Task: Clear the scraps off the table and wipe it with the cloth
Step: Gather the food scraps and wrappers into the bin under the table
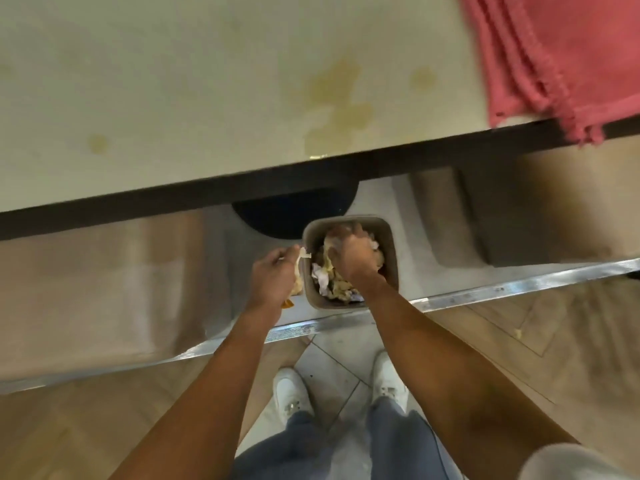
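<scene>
Your scraps [332,282] mostly fill the bin [392,244] on the floor. Your right hand [349,254] rests on them, and its grip can't be told. Your left hand [273,271] grasps more scraps beside the bin. The worktop [173,81] shows yellow stains [337,98], so wiping with the pink cloth [571,57] remains.

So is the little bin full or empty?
Nearly full. Scraps pile up close to the rim of the bin, and the right hand reaches in over them.
</scene>
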Tool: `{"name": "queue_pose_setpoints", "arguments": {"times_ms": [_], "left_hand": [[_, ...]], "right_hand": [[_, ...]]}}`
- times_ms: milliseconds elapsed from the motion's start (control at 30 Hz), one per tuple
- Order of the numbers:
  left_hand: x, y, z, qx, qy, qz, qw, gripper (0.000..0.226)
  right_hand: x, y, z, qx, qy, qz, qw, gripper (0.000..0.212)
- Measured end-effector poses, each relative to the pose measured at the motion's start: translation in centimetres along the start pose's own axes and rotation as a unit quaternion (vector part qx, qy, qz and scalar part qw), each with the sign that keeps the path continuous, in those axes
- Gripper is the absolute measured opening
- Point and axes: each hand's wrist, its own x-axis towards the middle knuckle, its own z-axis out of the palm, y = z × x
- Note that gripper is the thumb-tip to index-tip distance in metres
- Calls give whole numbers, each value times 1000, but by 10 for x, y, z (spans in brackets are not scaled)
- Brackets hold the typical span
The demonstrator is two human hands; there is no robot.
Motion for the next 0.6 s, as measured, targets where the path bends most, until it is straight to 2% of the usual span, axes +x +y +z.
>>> {"name": "queue_pose_setpoints", "arguments": {"times_ms": [67,167,267,367,433,533,600], "left_hand": [[5,-4,-4,-5,0,-11,1000,23],[13,-13,-9,4,4,-12,1000,24],[16,-16,-7,4,12,-14,1000,24],[17,-16,-1,-13,9,-12,1000,27],[16,-13,6,-10,9,-5,1000,29],[14,-2,21,20,9,7,1000,27],[14,7,33,27,-2,17,999,25]], "right_hand": [[8,-3,15,-54,-34,-15,998,64],[12,-5,32,-55,-117,-34,991,76],[11,-3,30,-46,-180,-37,982,66],[12,2,9,31,-211,-40,976,60],[6,5,-9,78,-196,-36,977,63],[-8,15,-32,57,-149,-51,986,70],[-18,22,-44,83,-109,-58,989,66]]}}
